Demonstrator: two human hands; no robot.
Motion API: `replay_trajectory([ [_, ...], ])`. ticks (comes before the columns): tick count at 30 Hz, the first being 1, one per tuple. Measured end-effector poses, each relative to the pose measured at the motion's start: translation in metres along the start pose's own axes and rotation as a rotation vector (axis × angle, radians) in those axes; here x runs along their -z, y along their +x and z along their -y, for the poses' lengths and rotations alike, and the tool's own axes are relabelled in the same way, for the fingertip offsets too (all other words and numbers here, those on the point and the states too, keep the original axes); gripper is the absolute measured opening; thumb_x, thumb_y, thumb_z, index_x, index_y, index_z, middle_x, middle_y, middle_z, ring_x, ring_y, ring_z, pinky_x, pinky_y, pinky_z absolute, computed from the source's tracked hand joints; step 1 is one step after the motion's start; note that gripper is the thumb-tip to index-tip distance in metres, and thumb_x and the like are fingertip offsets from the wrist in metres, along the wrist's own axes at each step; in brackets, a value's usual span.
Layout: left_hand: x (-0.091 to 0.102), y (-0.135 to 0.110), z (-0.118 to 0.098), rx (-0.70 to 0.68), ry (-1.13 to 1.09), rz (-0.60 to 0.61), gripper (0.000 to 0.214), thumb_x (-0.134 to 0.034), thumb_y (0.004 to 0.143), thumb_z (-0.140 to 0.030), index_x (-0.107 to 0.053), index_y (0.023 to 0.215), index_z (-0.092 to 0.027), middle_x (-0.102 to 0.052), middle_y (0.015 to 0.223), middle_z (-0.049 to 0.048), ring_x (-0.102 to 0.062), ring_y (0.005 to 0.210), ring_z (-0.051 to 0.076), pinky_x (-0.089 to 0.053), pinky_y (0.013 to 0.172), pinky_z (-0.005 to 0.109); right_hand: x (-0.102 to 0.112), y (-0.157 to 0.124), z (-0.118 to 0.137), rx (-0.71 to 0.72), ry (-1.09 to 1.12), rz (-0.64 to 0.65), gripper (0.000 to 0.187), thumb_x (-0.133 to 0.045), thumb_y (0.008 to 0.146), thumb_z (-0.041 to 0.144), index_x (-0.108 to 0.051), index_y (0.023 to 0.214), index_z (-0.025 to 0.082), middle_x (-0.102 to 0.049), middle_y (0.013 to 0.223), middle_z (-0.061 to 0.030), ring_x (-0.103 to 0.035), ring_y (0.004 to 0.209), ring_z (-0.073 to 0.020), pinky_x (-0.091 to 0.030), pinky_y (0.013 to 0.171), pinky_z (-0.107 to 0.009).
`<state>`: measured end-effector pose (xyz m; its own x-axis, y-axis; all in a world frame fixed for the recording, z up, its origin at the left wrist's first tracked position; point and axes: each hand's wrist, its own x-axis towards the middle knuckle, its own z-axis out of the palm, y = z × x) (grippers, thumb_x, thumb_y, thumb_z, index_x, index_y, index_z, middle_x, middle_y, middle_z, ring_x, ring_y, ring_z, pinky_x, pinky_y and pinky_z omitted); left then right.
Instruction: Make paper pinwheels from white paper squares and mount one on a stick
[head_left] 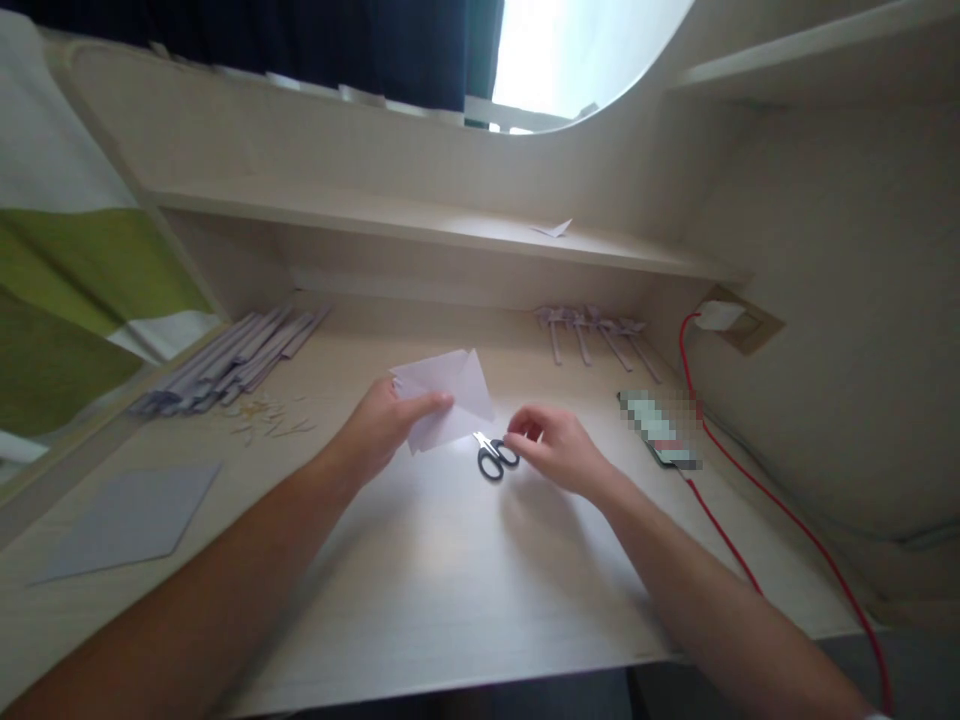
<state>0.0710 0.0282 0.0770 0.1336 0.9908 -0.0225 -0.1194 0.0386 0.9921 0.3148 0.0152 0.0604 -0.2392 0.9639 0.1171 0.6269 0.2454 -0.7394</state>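
Observation:
My left hand (386, 425) pinches a folded sheet of white paper (450, 392) and holds it just above the desk. Small black-handled scissors (493, 456) lie on the desk right below the paper's lower edge. My right hand (555, 445) hovers beside the scissors, its fingers curled and its fingertips at the handle loops. I cannot tell whether the fingers grip the handles.
A bundle of grey paper strips (232, 360) and small scraps lie at the left, a flat grey sheet (131, 520) near the front left. Several folded paper pieces (592, 330) lie at the back right. A phone (660, 430) on a red cable (720, 530) lies to the right. A shelf (420, 220) runs above.

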Motion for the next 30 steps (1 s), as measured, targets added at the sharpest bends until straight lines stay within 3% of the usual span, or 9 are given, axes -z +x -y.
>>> replay_trajectory([
  [3, 0.008, -0.012, 0.031, 0.056, -0.006, -0.006, 0.033, -0.087, 0.067, -0.034, -0.075, 0.09, -0.013, -0.075, 0.081, 0.0055, -0.067, 0.066, 0.019, -0.047, 0.058, 0.026, -0.019, -0.008, -0.013, -0.048, -0.306, 0.107, 0.018, -0.075, 0.08, 0.037, -0.073, 0.08, 0.019, -0.073, 0.081, -0.0047, -0.062, 0.071, -0.0177, -0.037, 0.061, -0.028],
  [6, 0.01, -0.018, 0.044, 0.058, -0.005, -0.007, 0.034, -0.088, 0.067, -0.033, -0.075, 0.09, -0.012, -0.075, 0.08, 0.0058, -0.066, 0.064, 0.019, -0.046, 0.056, 0.026, -0.021, -0.011, -0.014, -0.032, -0.419, 0.163, 0.021, -0.07, 0.084, 0.041, -0.075, 0.085, 0.02, -0.075, 0.09, -0.0062, -0.063, 0.075, -0.0175, -0.036, 0.062, -0.027],
  [14, 0.004, -0.027, 0.03, -0.056, -0.156, 0.033, 0.029, -0.089, 0.066, -0.026, -0.075, 0.088, -0.014, -0.075, 0.078, 0.0037, -0.067, 0.064, 0.017, -0.05, 0.059, 0.025, -0.003, -0.018, -0.007, -0.138, -0.641, 0.256, 0.017, -0.068, 0.083, 0.036, -0.079, 0.082, 0.022, -0.077, 0.082, -0.0053, -0.062, 0.069, -0.0178, -0.03, 0.057, -0.029],
  [30, 0.011, -0.025, 0.029, 0.022, -0.224, 0.012, 0.035, -0.089, 0.07, -0.031, -0.075, 0.097, -0.012, -0.076, 0.083, 0.0074, -0.071, 0.068, 0.02, -0.055, 0.062, 0.027, 0.012, -0.025, 0.001, -0.078, -0.701, 0.393, 0.014, -0.07, 0.077, 0.033, -0.08, 0.081, 0.024, -0.076, 0.08, -0.0049, -0.062, 0.069, -0.019, -0.028, 0.056, -0.029],
])
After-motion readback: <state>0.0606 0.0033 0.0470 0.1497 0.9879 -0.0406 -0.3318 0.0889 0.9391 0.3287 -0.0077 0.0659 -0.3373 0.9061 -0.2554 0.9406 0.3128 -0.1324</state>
